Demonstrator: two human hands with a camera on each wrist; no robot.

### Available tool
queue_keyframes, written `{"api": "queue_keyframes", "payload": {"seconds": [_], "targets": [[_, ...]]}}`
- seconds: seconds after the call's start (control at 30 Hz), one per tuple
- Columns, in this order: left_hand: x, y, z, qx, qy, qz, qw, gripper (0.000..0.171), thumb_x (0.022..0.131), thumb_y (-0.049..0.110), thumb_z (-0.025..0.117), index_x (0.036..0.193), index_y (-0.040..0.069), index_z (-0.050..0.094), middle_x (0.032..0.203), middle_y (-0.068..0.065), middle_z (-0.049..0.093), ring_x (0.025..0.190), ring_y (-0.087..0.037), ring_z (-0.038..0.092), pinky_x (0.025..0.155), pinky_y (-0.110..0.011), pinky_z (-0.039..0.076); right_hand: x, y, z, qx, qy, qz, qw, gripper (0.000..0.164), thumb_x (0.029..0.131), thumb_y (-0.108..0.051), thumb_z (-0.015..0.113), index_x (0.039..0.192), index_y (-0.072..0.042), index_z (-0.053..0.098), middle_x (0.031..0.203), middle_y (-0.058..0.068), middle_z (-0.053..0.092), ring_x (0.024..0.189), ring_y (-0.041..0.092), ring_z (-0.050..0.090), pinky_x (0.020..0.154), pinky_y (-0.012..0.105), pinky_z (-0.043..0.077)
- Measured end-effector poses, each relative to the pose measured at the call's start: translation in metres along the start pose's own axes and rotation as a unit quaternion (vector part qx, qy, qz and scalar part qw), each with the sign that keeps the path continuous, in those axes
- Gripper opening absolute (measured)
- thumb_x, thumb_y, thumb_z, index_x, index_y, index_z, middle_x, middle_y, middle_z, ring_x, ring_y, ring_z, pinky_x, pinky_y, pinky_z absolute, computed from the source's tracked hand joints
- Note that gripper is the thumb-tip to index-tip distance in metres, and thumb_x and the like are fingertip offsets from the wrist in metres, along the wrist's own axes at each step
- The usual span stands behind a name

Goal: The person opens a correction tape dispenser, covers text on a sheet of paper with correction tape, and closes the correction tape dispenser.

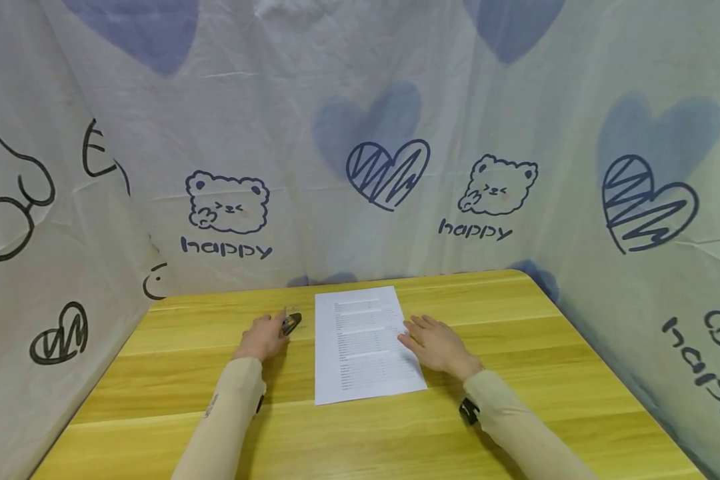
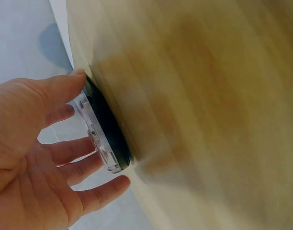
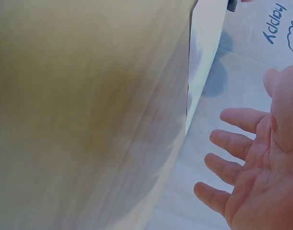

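A small flat object with a black side and a clear plastic side (image 2: 104,136) lies close over the table, left of the paper in the head view. Its exact kind does not show. My left hand (image 1: 266,335) holds it, the thumb at one end and the other fingers along the clear side in the left wrist view. The printed sheet of white paper (image 1: 360,347) lies flat on the table. Over its right edge is my right hand (image 1: 437,343), fingers spread and relaxed, holding nothing. In the right wrist view its palm (image 3: 276,158) shows bare.
The yellow wood-grain table (image 1: 360,440) has a rounded far right corner. White curtains (image 1: 312,233) with hearts, bears and "happy" lettering hang behind it and on both sides. A black strap (image 1: 470,411) sits at the right wrist.
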State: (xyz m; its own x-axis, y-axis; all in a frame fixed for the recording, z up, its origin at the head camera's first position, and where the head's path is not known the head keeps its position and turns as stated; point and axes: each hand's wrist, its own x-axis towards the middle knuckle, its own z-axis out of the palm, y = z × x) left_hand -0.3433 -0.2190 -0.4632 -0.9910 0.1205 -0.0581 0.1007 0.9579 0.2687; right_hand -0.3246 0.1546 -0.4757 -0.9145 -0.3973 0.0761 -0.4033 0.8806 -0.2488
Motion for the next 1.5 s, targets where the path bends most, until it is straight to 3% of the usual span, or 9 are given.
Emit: {"api": "queue_keyframes", "payload": {"seconds": [0.37,0.6,0.83,0.9,1.03,1.13,1.27,1.37,1.5], "targets": [[-0.002,0.000,0.005,0.015,-0.011,0.001,0.9998,0.066,0.099,0.021,0.059,0.155,0.005,0.028,0.140,-0.035,0.044,0.124,-0.054,0.046,0.093,-0.066,0.046,0.000,-0.004,0.000,0.018,-0.003,-0.013,1.000,0.058,0.105,-0.048,0.035,0.143,-0.007,0.051,0.152,0.018,0.042,0.145,0.040,0.031,0.116,0.058,0.028],[-0.001,-0.001,0.008,-0.013,-0.001,-0.012,0.9998,0.062,0.100,0.023,0.057,0.148,-0.006,0.029,0.134,-0.042,0.041,0.123,-0.056,0.043,0.094,-0.065,0.044,0.001,-0.006,-0.001,0.025,0.002,-0.017,1.000,0.057,0.105,-0.047,0.036,0.142,-0.006,0.052,0.151,0.018,0.044,0.144,0.040,0.032,0.116,0.057,0.028],[-0.002,0.000,0.009,-0.076,0.023,-0.033,0.9963,0.079,0.099,0.028,0.050,0.152,-0.011,0.007,0.143,-0.046,0.018,0.127,-0.060,0.036,0.100,-0.065,0.041,0.002,-0.007,-0.002,0.018,0.012,-0.035,0.999,0.050,0.101,-0.040,0.051,0.136,-0.004,0.057,0.142,0.020,0.053,0.136,0.040,0.045,0.112,0.052,0.037],[-0.003,0.004,0.008,-0.091,0.037,-0.037,0.9944,0.085,0.097,0.029,0.053,0.152,-0.011,0.003,0.142,-0.046,0.018,0.120,-0.056,0.045,0.099,-0.061,0.044,0.003,-0.007,-0.001,0.013,0.020,-0.040,0.999,0.048,0.099,-0.037,0.055,0.133,-0.004,0.060,0.137,0.019,0.058,0.130,0.038,0.051,0.108,0.051,0.042],[-0.003,0.011,0.008,-0.122,0.062,-0.039,0.9899,0.089,0.092,0.033,0.060,0.153,-0.006,0.010,0.132,-0.038,0.027,0.091,-0.036,0.055,0.077,-0.045,0.053,0.007,-0.008,0.000,0.019,0.029,-0.030,0.999,0.044,0.097,-0.036,0.060,0.130,-0.007,0.063,0.128,0.011,0.066,0.121,0.031,0.060,0.102,0.047,0.049],[-0.002,0.016,0.010,-0.158,0.073,-0.038,0.9841,0.085,0.087,0.034,0.066,0.152,-0.002,0.022,0.126,-0.029,0.032,0.084,-0.029,0.053,0.067,-0.035,0.050,0.009,-0.010,0.000,0.036,0.032,-0.021,0.999,0.040,0.096,-0.034,0.062,0.128,-0.008,0.065,0.110,0.008,0.072,0.097,0.025,0.067,0.087,0.043,0.055],[-0.001,0.024,0.010,-0.194,0.090,-0.023,0.9765,0.075,0.081,0.029,0.072,0.141,0.000,0.036,0.114,-0.020,0.048,0.084,-0.025,0.054,0.065,-0.030,0.049,0.011,-0.014,-0.001,0.045,0.041,-0.016,0.998,0.036,0.095,-0.033,0.064,0.122,-0.010,0.069,0.101,0.006,0.074,0.084,0.019,0.067,0.076,0.040,0.056],[-0.001,0.031,0.008,-0.209,0.088,-0.010,0.9739,0.073,0.079,0.027,0.075,0.137,0.002,0.037,0.103,-0.018,0.059,0.082,-0.024,0.058,0.066,-0.030,0.051,0.012,-0.016,-0.002,0.042,0.051,-0.016,0.998,0.033,0.093,-0.033,0.066,0.118,-0.011,0.072,0.109,0.006,0.074,0.094,0.021,0.070,0.080,0.040,0.057],[-0.001,0.038,0.007,-0.223,0.070,-0.010,0.9723,0.080,0.080,0.032,0.079,0.139,0.003,0.033,0.106,-0.019,0.062,0.084,-0.024,0.060,0.074,-0.034,0.054,0.013,-0.018,-0.002,0.038,0.050,-0.018,0.998,0.031,0.093,-0.033,0.066,0.115,-0.011,0.072,0.107,0.006,0.074,0.093,0.021,0.070,0.078,0.040,0.057]]}}
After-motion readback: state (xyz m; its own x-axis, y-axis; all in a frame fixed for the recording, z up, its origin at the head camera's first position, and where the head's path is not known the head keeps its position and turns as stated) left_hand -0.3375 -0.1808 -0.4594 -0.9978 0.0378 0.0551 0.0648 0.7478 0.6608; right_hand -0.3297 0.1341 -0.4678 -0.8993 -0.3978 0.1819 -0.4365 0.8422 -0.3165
